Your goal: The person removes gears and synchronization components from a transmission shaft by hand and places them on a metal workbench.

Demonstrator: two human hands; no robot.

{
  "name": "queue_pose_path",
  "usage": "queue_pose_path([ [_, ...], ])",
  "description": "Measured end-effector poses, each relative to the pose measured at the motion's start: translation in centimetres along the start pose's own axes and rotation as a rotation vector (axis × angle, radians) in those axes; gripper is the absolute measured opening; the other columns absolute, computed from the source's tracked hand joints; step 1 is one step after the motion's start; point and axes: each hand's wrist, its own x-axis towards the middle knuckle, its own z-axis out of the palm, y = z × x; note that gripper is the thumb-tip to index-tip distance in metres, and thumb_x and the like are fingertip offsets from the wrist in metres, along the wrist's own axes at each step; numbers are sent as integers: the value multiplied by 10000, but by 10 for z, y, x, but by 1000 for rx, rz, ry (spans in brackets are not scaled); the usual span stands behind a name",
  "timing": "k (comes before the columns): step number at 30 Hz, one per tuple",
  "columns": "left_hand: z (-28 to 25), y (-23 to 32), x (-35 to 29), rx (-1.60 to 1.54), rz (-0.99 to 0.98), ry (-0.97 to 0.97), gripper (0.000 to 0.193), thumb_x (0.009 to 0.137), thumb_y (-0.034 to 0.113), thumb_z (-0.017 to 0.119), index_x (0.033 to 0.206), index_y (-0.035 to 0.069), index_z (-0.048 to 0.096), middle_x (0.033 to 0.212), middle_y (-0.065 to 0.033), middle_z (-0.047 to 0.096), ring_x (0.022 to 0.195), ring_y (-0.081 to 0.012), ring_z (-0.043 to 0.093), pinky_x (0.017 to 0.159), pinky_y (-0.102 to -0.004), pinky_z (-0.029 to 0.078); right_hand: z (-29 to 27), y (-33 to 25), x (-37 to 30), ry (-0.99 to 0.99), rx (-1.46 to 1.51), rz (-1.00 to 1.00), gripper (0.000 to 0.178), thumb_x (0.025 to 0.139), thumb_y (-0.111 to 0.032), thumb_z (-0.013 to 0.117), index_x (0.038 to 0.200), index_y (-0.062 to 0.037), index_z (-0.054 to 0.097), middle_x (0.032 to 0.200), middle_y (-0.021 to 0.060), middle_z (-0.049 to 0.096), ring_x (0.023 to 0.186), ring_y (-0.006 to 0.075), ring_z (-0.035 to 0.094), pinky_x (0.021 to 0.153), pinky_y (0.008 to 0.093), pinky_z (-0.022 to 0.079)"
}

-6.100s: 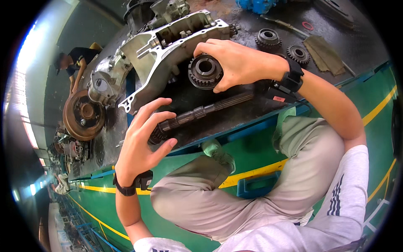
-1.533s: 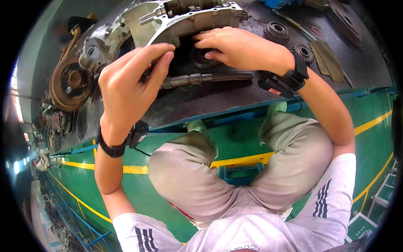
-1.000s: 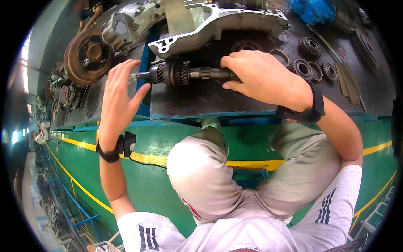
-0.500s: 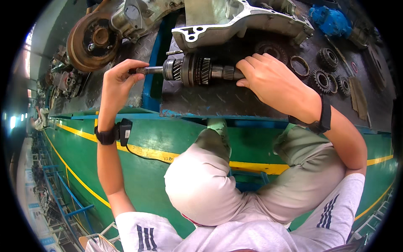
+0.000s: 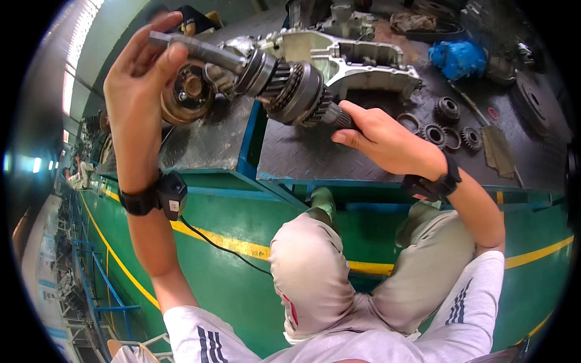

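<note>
A gear shaft (image 5: 295, 91), with several gears along its middle, is held up above the workbench (image 5: 308, 160), tilted with its left end higher. My left hand (image 5: 136, 85) pinches the bare left end between thumb and fingers. At the lower right, my right hand (image 5: 387, 139) is closed round the splined end, hiding the tip. Behind the shaft sits an open grey metal housing (image 5: 369, 75). To the right of my right hand lie loose gears (image 5: 448, 109) and rings (image 5: 410, 123).
A rusty round hub (image 5: 190, 88) stands at the left behind the shaft. A blue casting (image 5: 458, 59) sits at the back right, near a rag (image 5: 497, 151) and a rod. A gap splits the bench. A cable (image 5: 224, 249) hangs from my left wrist's device.
The shaft has risen from low over the bench and tilted, left end up. Both hands have kept hold of it, my left hand rising most. The view has shifted too.
</note>
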Motion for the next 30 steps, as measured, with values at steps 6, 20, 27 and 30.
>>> queue_pose_path([
  [6,59,43,51,-228,96,-159,519,1102,363,669,1496,34,595,1365,-100,683,1246,-190,626,1030,-275,495,5,12,5,217,507,-23,455,1008,-277,823,663,-88,595,603,-48,538,560,55,395,516,283,318],
  [20,116,80,109,-381,189,-430,577,992,420,815,1348,2,640,1270,-119,724,1154,-220,711,1001,-370,570,-8,31,-17,327,844,55,394,1019,-213,774,701,-91,576,608,-38,537,509,41,449,466,256,300],
  [27,136,42,84,-725,268,-436,666,1096,575,595,1424,-4,557,1229,-82,664,1148,-214,652,1047,-392,528,-5,22,-19,355,738,84,370,1002,-235,792,721,-50,638,633,-36,579,555,34,489,492,265,342],
  [30,139,58,64,-834,275,-643,711,1128,396,596,1621,-72,389,1567,-283,554,1436,-367,575,1201,-474,454,-4,23,-19,351,735,105,393,1001,-175,804,718,-104,540,623,-63,456,527,38,365,485,256,238],
])
